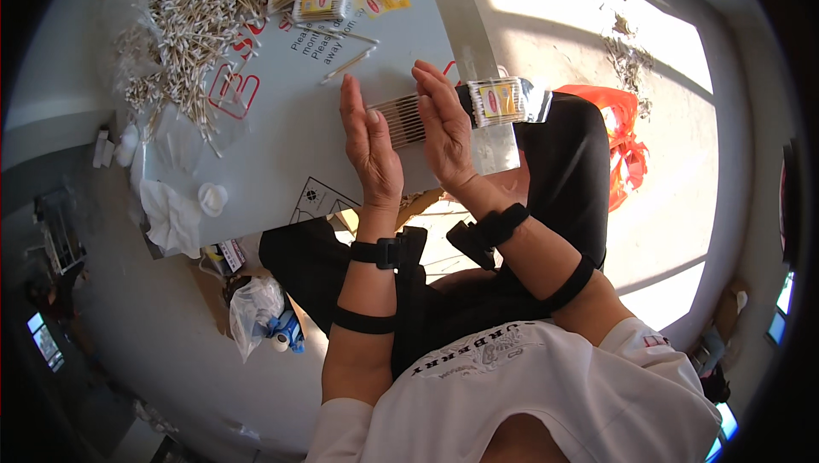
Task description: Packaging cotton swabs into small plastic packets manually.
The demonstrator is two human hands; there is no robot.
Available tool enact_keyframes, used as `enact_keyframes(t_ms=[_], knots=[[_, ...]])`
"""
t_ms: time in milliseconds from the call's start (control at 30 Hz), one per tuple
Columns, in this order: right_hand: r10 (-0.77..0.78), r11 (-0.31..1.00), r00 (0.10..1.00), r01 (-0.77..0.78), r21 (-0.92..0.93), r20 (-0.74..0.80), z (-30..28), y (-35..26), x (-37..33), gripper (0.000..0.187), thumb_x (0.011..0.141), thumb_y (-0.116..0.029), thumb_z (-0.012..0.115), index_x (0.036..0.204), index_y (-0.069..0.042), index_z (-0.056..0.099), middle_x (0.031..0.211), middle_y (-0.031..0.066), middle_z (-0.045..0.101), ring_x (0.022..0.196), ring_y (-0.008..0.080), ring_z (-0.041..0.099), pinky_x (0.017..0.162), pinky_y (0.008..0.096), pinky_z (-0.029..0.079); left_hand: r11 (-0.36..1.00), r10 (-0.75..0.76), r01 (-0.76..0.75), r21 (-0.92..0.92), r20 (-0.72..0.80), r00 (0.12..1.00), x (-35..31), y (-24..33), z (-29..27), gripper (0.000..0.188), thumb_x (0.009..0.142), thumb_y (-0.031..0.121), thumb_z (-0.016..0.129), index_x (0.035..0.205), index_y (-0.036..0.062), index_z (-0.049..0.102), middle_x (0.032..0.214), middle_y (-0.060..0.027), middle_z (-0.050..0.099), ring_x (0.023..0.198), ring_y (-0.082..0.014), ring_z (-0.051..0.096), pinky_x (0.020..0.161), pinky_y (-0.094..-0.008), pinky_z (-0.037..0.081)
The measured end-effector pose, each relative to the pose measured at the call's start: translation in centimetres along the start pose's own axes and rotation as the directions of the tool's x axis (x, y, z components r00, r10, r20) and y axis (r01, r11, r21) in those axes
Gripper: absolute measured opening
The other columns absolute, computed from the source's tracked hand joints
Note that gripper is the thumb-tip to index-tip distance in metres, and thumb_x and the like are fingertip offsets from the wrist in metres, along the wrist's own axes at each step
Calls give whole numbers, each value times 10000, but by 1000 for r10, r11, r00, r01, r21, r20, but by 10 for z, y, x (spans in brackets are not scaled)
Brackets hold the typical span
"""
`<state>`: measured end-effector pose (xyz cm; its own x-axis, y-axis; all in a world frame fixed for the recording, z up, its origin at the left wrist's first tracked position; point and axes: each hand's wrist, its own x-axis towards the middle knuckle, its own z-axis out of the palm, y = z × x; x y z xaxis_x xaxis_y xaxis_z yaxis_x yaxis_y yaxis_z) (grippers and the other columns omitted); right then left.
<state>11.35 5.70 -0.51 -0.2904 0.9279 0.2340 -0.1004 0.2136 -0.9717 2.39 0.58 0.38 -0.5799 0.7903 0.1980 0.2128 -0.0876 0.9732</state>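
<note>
A row of cotton swabs [399, 122] lies side by side on the grey table board [281, 134], between my two hands. At the row's left end my left hand [368, 143] stands on edge, its fingers stretched out. Facing it at the right end is my right hand [445, 134], also with straight fingers, its palm turned inward. The right hand hides part of the row. Just right of that hand, a clear packet of cotton swabs [497, 102] with a yellow label lies at the board's right edge. A few loose swabs [348, 64] lie beyond my left fingertips.
A large heap of cotton swabs [192, 15] covers the far left of the board, with several yellow-labelled packets [321, 3] beside it. White crumpled wrapping [171, 214] lies at the near left. Red plastic bags [627, 156] rest on the floor right. A clear bag [254, 309] sits below left.
</note>
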Motion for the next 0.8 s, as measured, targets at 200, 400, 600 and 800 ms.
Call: enact_keyframes(t_ms=[200,400,600,800], knots=[[80,994,987,-69,-81,141,-16,-10,8,373,949,-32,513,1319,11,500,1424,140,441,1312,254,436,1089,342,352,989,-29,28,-144,-8,1000,-2,5,-3,545,1013,267,449,1476,20,303,1559,-167,226,1441,-301,231,1161,-411,205],[-28,532,794,526,-663,607,-45,-33,18,548,841,-223,650,1343,-62,499,1463,91,422,1357,293,365,1102,429,313,565,-31,-383,730,483,875,-11,25,-25,801,865,399,634,1471,-2,295,1560,-177,214,1451,-325,196,1174,-501,128],[27,413,730,614,-673,682,-47,-21,6,618,831,-218,648,1396,-65,451,1490,83,396,1356,265,362,1088,418,301,525,-68,-401,751,507,860,-16,18,-25,822,865,421,625,1474,-13,281,1563,-157,224,1463,-285,179,1181,-502,106],[15,355,730,635,-686,683,-47,-20,1,592,838,-212,634,1382,-50,464,1477,84,415,1338,258,380,1061,402,318,489,-115,-391,780,501,858,-19,20,-23,813,876,414,612,1479,-10,269,1566,-159,217,1466,-285,169,1183,-499,96]])
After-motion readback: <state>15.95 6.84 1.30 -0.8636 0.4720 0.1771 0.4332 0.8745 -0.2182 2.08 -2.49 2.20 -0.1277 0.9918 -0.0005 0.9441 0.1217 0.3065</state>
